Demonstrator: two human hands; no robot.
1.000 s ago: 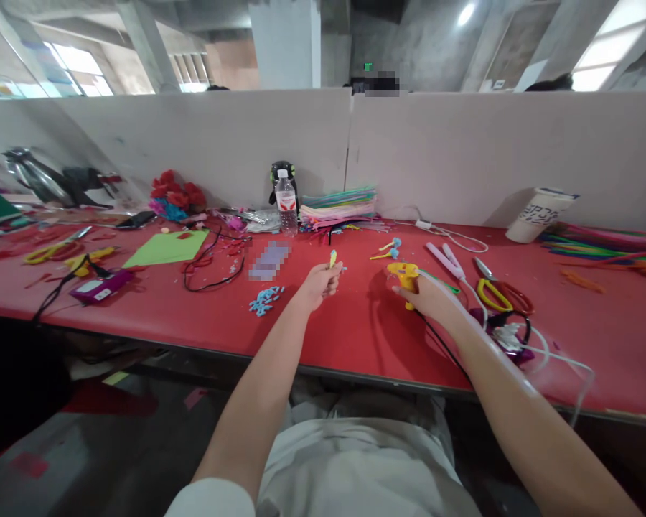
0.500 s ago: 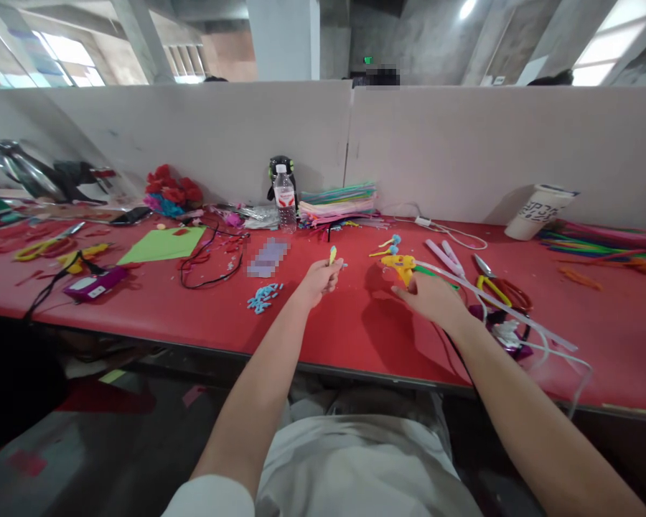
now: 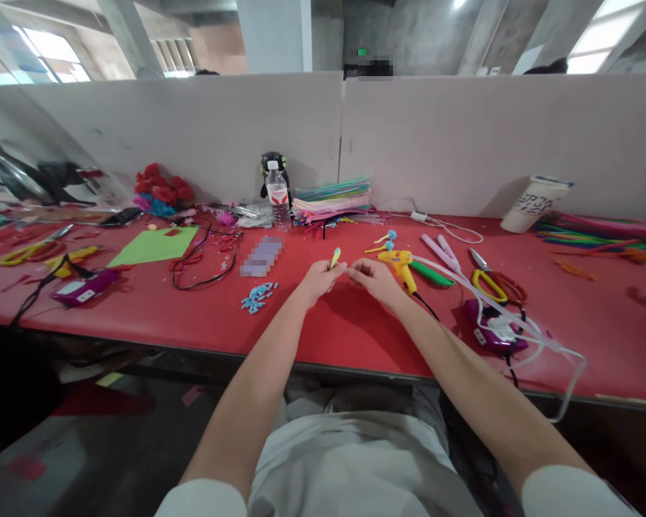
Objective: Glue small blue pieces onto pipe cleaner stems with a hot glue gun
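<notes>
In the head view, both hands meet above the red tabletop (image 3: pixel 344 337), in front of the person. The left hand (image 3: pixel 315 281) holds a small yellow stick (image 3: pixel 334 260) with a pale blue tip; its fingers are closed around it, and the tip points upward. The right hand (image 3: pixel 375 278) is just beside, its fingertips near those of the left hand. Its fingers are bent, but I cannot tell whether they are closed on something, nor whether the two hands touch.

To the right of the right hand, a yellow glue gun (image 3: pixel 403 271) lies on its side, and next to it lies a green object (image 3: pixel 432 273). Behind these are two blue-tipped yellow pieces (image 3: pixel 386 242). Further to the right there are a pink tool (image 3: pixel 441 251), scissors (image 3: pixel 489 281) with yellow and red handles, and a purple box (image 3: pixel 481 330) with cables. On the left side, a small heap of light blue pieces (image 3: pixel 257 297) lies near the left forearm. A water bottle (image 3: pixel 278 195) stands upright behind, beside a bundle of coloured strips (image 3: pixel 331 197).
</notes>
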